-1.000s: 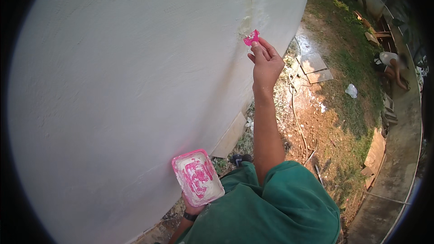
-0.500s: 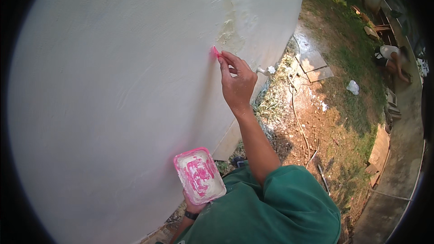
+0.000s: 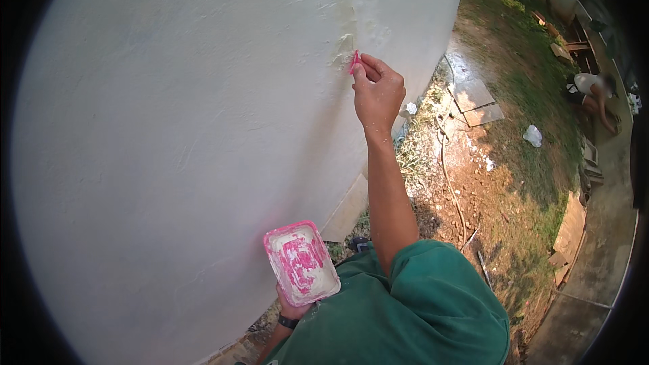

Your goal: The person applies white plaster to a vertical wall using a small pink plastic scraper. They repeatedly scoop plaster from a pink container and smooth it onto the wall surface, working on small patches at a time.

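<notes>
Between the thumb and fingers of my right hand point(image 3: 380, 91) is a small pink scraper point(image 3: 355, 61), its edge at the pale wall point(image 3: 169, 128). Just above it a rough, yellowish patch of filler point(image 3: 346, 44) runs up the wall. My left hand point(image 3: 292, 305), a dark band at its wrist, holds a pink rectangular tray point(image 3: 269, 247) from below, close to my body. White paste point(image 3: 324, 277) is smeared over the tray's inside, with pink showing through. Most of the left fingers are hidden under the tray.
A white-handled tap point(image 3: 410, 108) sticks out by the wall's edge, beyond my right wrist. To the right, a hose point(image 3: 446, 169), flat boards point(image 3: 473, 98) and a white plastic bag point(image 3: 533, 136) lie on soil and grass. Another person point(image 3: 595, 91) crouches at the far right.
My right hand has moved up and to the right along the wall with the scraper, onto the filler patch. The left hand and tray are almost where they were.
</notes>
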Available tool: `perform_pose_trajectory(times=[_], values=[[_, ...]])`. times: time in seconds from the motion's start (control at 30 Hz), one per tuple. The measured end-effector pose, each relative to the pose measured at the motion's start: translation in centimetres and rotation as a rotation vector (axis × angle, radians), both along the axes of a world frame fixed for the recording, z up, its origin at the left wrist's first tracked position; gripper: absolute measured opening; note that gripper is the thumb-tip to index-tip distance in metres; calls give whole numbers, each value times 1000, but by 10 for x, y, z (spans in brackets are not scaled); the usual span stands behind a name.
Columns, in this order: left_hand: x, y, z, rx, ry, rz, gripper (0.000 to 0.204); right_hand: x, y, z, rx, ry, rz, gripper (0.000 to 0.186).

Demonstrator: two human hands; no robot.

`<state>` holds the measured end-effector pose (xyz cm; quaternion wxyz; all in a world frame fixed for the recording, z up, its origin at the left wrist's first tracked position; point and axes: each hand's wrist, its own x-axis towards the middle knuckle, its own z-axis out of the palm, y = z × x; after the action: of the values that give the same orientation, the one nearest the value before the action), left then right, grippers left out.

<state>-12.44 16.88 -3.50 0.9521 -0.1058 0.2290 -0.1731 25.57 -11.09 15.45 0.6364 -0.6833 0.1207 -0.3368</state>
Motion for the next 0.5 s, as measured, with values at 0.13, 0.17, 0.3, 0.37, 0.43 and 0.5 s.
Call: perform_pose_trajectory(times=[0.13, 0.17, 0.3, 0.37, 0.43, 0.5], values=[[4, -2, 4, 43, -14, -7, 73, -8, 8, 15, -94, -9, -16, 28], [5, -2, 5, 49, -7, -2, 72, -11, 12, 18, -68, -17, -1, 28], [7, -4, 10, 156, -31, -34, 71, -21, 27, 29, -14, -87, 24, 29], [7, -4, 9, 174, 25, -34, 70, -27, 35, 32, -8, -77, 42, 30], [8, -3, 8, 217, 22, -47, 69, -35, 36, 32, 2, -88, 70, 31], [7, -1, 7, 318, 6, -76, 68, -42, 34, 32, 10, -118, 113, 32]])
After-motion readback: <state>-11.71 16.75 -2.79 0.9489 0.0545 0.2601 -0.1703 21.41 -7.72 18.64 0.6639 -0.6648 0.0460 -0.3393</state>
